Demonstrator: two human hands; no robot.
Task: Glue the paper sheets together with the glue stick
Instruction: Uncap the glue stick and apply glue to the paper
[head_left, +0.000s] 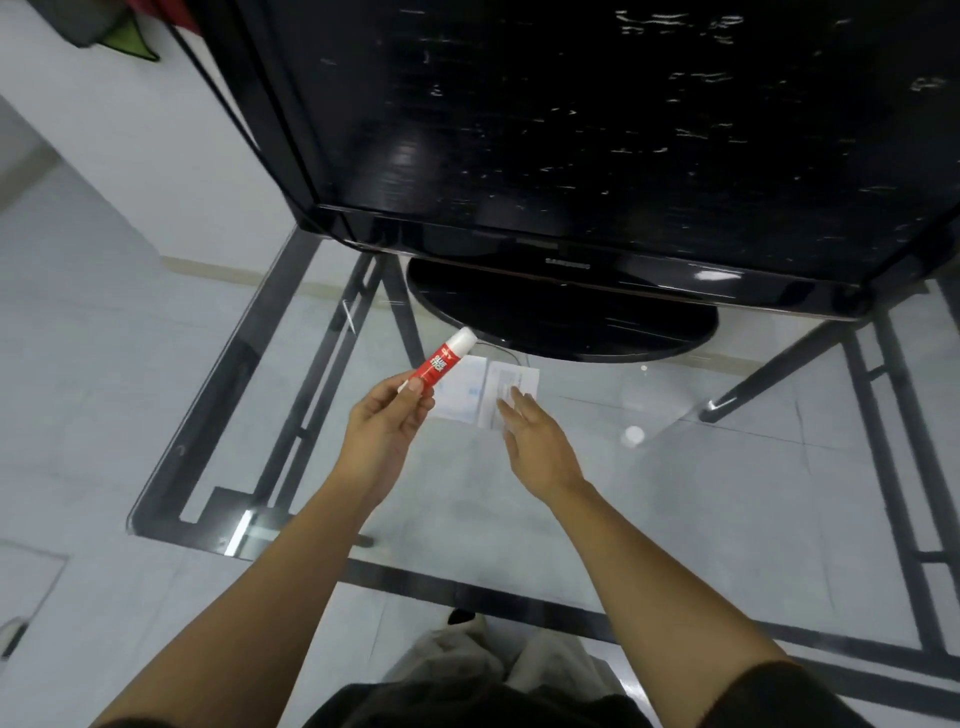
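The left hand (387, 421) is holding the glue stick (443, 359) in a pinching grip, thumb and fingers pressed around its lower red end, so that the white end is pointing up and away beyond the grip, above the glass surface (727, 467). The right hand (535, 441) is hovering with its grip spread and empty, fingers reaching forward over the near edge of the paper sheets (485, 392). Those sheets are lying flat on the surface just beyond and between the two grips, side by side and seemingly overlapping slightly, in front of the round black stand of the television (571, 130). A small white round thing (634, 435), possibly the glue stick's cap, is sitting on the surface to the right of the right grip, though whether the stick is actually uncapped cannot be told. Judging from this, the task is sitting at an early stage: the stick is in hand, but no glue is visibly being spread, and the sheets are not yet being pressed together. Applying glue, aligning the sheets and pressing them down all appear to be left.
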